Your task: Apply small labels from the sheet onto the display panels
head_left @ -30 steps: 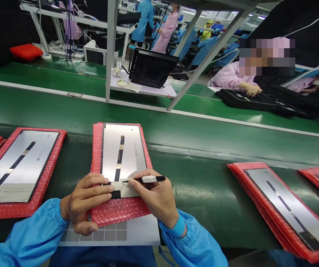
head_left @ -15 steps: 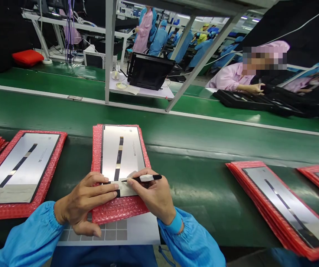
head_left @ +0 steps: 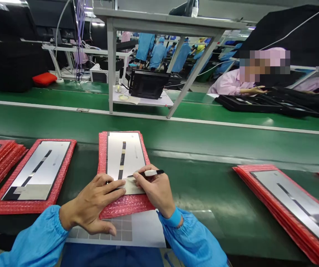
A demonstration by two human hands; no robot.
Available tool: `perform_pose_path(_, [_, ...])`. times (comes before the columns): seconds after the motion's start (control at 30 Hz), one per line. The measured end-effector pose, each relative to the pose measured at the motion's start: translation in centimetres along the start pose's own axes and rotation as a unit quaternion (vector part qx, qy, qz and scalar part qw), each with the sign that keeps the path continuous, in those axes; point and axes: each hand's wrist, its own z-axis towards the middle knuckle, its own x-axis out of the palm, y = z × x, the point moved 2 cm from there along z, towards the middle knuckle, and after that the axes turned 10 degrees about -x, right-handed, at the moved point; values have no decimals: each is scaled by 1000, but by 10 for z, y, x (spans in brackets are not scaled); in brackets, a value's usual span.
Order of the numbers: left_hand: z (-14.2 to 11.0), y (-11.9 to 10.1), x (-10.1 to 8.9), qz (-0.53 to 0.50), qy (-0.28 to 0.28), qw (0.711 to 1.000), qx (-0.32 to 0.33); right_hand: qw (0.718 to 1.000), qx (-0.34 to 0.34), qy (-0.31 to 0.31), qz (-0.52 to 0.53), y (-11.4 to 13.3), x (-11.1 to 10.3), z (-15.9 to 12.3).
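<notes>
A display panel (head_left: 133, 152) lies back side up in front of me on red bubble-wrap pouches (head_left: 126, 208). A dark ribbon cable (head_left: 122, 159) runs along its silver back, and a pale grey strip (head_left: 133, 186) crosses its near end. My left hand (head_left: 95, 202) has its fingers stretched over the near left part of the panel, thumb spread apart. My right hand (head_left: 158, 189) pinches a slim pen-like tool (head_left: 151, 172) with a white body and black ends. Its dark pointed tip is by the strip's upper edge; whether it touches, I cannot tell.
Another panel on red wrap (head_left: 44, 167) lies to the left, beside a red stack (head_left: 0, 163). A stack with a panel (head_left: 290, 200) stands at right. Under my hands is a gridded white sheet (head_left: 145, 228). A metal stand (head_left: 111, 70) rises behind; a co-worker (head_left: 227, 83) sits across.
The view has tilted up a little, so the scene sits differently in frame. The tool's tip has moved from over the strip to near its upper edge. My left hand stays on the panel.
</notes>
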Motion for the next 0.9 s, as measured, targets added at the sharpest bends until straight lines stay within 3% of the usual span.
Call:
perform_pose_path(0.2, [-2,-3,4,42,8,999,0,1000,-2,6,-18,3,-2,2])
perform_pose_path(0.53, [-8,26,23,11,13,999,46,987,28,13,-159,-4,-12,16])
perform_pose_path(0.77, [-17,36,43,-48,-51,996,49,986,17,22,-167,-7,-14,18])
perform_pose_path(0.9, [-18,39,36,-120,-101,987,33,988,3,11,-151,-8,-13,18])
